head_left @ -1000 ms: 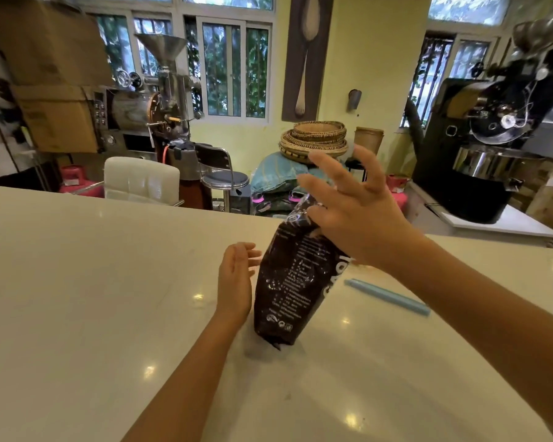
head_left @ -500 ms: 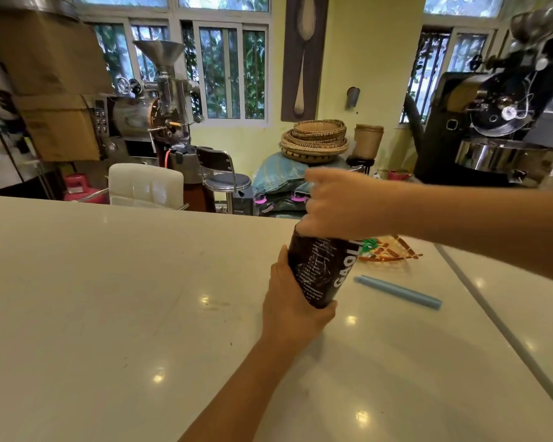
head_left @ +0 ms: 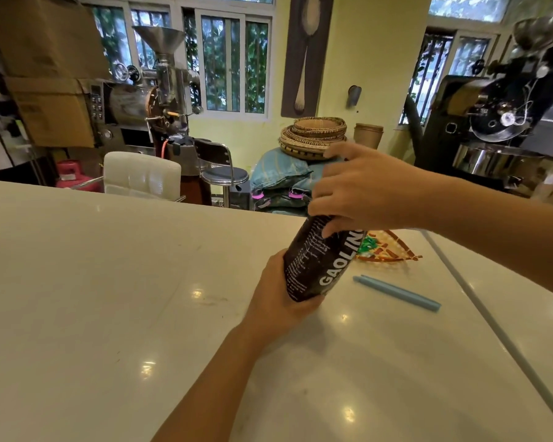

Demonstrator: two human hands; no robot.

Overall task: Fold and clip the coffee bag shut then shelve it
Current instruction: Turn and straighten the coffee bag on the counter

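A dark coffee bag [head_left: 320,263] with white lettering stands tilted on the white counter [head_left: 109,298]. My left hand [head_left: 280,301] wraps around its lower part from the left. My right hand [head_left: 361,189] is closed over the bag's top, which it hides. A long pale blue bag clip [head_left: 396,292] lies flat on the counter just right of the bag, untouched.
A small woven orange and green mat [head_left: 385,250] lies behind the bag. Beyond the counter's far edge are a white chair [head_left: 141,173], a stool [head_left: 224,173], stacked baskets [head_left: 313,132] on sacks, and two coffee roasters [head_left: 147,100] [head_left: 505,116]. A seam [head_left: 492,330] runs across the counter at right.
One second ago my left hand was open beside the bag and my right hand held it loosely with fingers spread. Both hands have since closed on the bag, which stands more upright.
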